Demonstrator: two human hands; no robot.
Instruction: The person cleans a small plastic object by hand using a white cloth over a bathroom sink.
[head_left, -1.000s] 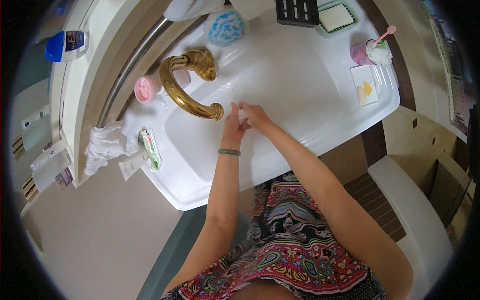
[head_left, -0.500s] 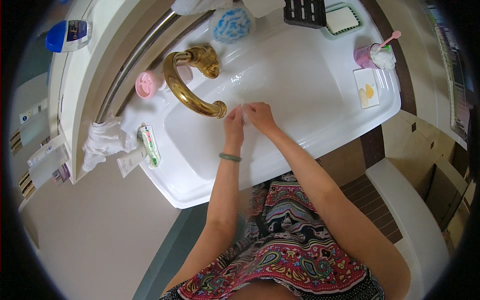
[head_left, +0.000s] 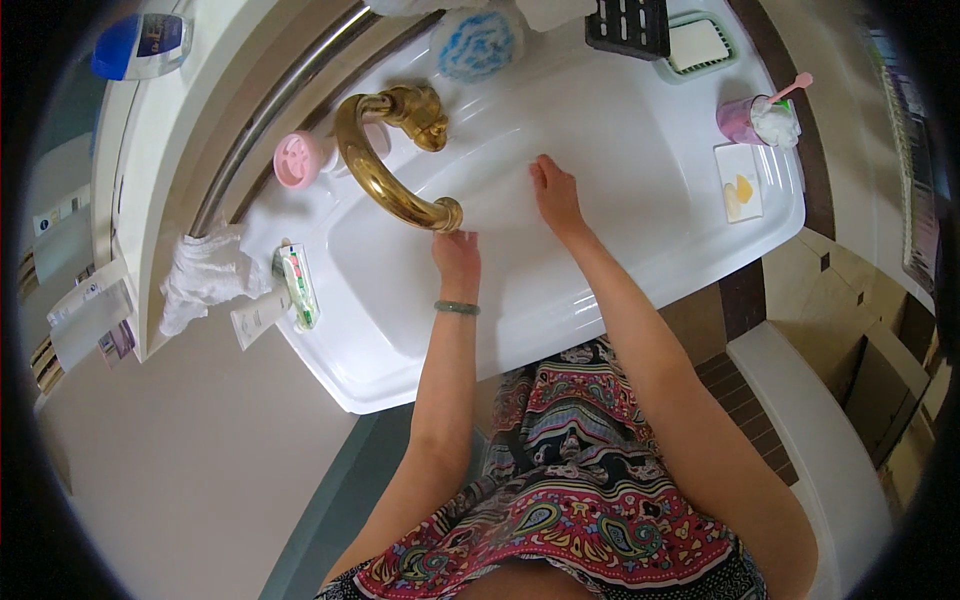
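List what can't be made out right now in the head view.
All in the head view:
What the left hand holds, if anything: partly hidden behind the gold faucet.
What the right hand holds, if anything: its palm is turned from view.
Full shape of the black slotted tray: cut off by the top edge.
Small packages at far left: too small and blurred.
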